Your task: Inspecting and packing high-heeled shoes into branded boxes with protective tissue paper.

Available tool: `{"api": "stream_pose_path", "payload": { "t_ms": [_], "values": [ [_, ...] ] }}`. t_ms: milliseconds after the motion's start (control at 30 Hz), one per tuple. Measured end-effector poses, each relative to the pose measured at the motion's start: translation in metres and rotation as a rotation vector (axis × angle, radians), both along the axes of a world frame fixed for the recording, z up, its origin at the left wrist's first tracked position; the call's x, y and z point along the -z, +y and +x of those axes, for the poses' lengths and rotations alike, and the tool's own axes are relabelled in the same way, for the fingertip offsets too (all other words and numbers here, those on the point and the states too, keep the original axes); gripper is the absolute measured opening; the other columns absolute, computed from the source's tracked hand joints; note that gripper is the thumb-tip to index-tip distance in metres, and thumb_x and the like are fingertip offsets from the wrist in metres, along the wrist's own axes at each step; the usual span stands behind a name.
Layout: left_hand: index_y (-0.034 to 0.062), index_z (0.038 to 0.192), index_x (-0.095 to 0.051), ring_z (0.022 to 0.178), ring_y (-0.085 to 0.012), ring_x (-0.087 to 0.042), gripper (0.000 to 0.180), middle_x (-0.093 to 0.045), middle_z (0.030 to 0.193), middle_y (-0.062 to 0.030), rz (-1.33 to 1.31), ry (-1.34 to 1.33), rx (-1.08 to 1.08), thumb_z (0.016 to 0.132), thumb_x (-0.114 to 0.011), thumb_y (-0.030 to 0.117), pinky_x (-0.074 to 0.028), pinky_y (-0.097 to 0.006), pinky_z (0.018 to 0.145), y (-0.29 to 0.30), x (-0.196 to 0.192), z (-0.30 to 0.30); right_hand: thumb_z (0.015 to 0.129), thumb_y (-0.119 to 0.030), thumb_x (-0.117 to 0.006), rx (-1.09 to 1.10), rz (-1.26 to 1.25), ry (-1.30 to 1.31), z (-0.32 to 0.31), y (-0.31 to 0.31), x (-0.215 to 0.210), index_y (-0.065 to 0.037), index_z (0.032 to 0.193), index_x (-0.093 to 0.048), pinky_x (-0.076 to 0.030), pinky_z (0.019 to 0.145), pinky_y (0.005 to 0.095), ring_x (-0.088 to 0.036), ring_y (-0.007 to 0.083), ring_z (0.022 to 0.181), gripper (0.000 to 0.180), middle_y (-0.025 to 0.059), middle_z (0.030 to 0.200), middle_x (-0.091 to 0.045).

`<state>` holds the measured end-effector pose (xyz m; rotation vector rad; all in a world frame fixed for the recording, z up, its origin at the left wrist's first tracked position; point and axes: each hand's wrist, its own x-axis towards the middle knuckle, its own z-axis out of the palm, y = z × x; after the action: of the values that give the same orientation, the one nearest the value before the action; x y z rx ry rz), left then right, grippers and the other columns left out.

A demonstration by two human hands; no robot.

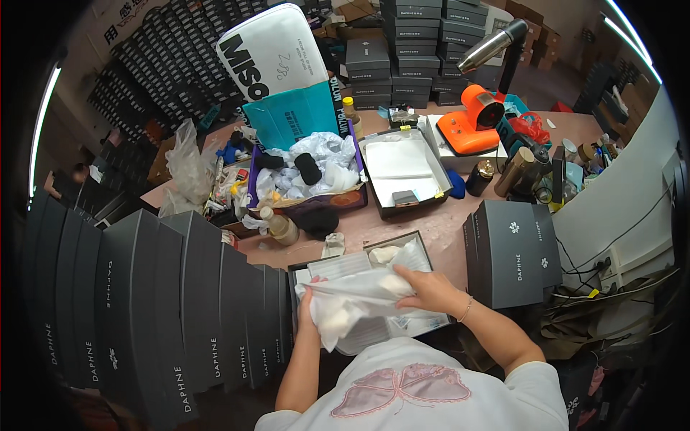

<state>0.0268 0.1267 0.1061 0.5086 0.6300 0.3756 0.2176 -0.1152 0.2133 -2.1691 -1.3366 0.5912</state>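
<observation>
Between my two hands is a bundle in thin, whitish, see-through wrapping [359, 291], with pale lumps showing inside at both ends. What the lumps are cannot be made out. My left hand [306, 310] grips the bundle's left edge, thumb uppermost. At its right end, my right hand [430, 291] closes on it with the thumb and fingers. Directly beneath lies an open grey shoe box [427, 253] with white paper inside, partly hidden by the bundle and my hands. A pale wrapped piece [384, 253] sits at the box's far side.
Stacked dark grey shoe boxes [136, 287] rise on my left, and more boxes [512, 251] stand at right. Beyond are a purple-edged box [359, 188] of crumpled white paper, an open box [402, 159] with white sheets, an orange tool [471, 123], and a small bottle [282, 228].
</observation>
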Motion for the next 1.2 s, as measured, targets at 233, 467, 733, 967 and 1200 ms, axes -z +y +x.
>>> {"api": "stream_pose_path", "payload": {
  "t_ms": [233, 467, 733, 967, 1200],
  "values": [
    [0.01, 0.121, -0.053, 0.101, -0.0283, -0.059, 0.039, -0.06, 0.113, -0.0097, 0.194, -0.135, -0.538, 0.097, -0.045, 0.04, -0.05, -0.043, 0.088, 0.034, -0.039, -0.011, 0.084, -0.031, -0.07, 0.232, 0.175, 0.71, 0.005, -0.014, 0.061, 0.0, 0.126, -0.051, -0.047, 0.055, 0.0277, -0.057, 0.0143, 0.063, 0.055, 0.0083, 0.084, -0.063],
    [0.0049, 0.111, -0.053, 0.084, -0.0242, -0.061, 0.037, -0.061, 0.094, -0.0099, 1.823, 0.123, 0.115, 0.088, -0.061, 0.032, -0.048, -0.039, 0.072, -0.033, -0.094, 0.004, 0.092, -0.024, -0.06, 0.796, 0.47, 1.036, 0.015, -0.026, 0.08, 0.003, 0.124, -0.051, -0.045, 0.045, 0.0204, -0.053, 0.0066, 0.054, 0.042, 0.0027, 0.078, -0.058],
    [-0.001, 0.133, -0.044, 0.127, -0.0358, -0.042, 0.081, -0.046, 0.133, -0.0246, 1.541, 0.433, 1.124, 0.068, -0.08, 0.031, -0.035, -0.039, 0.105, 0.055, 0.024, -0.02, 0.09, -0.026, -0.064, 0.47, 0.432, 0.881, 0.031, -0.04, 0.002, 0.0, 0.125, -0.053, -0.042, 0.049, 0.0202, -0.05, 0.0052, 0.055, 0.045, 0.0015, 0.08, -0.058],
    [-0.0005, 0.135, -0.042, 0.132, -0.0346, -0.038, 0.067, -0.042, 0.139, -0.0224, 1.54, 0.286, 0.85, 0.084, -0.064, 0.037, -0.027, -0.044, 0.11, 0.015, -0.067, 0.027, 0.083, -0.035, -0.071, -0.044, -0.036, 0.931, 0.042, 0.001, 0.005, -0.003, 0.115, -0.063, -0.036, 0.044, 0.0203, -0.045, 0.0052, 0.052, 0.046, -0.0001, 0.073, -0.059],
    [0.0015, 0.127, -0.051, 0.125, -0.0343, -0.046, 0.051, -0.051, 0.128, -0.0207, 1.89, 0.509, 0.669, 0.09, -0.057, 0.036, -0.029, -0.05, 0.108, 0.008, 0.075, -0.021, 0.08, -0.038, -0.072, -0.174, -0.033, 0.988, 0.039, 0.044, 0.024, -0.002, 0.11, -0.066, -0.034, 0.043, 0.0199, -0.045, 0.0056, 0.05, 0.047, 0.0009, 0.071, -0.06]
  ]
}}
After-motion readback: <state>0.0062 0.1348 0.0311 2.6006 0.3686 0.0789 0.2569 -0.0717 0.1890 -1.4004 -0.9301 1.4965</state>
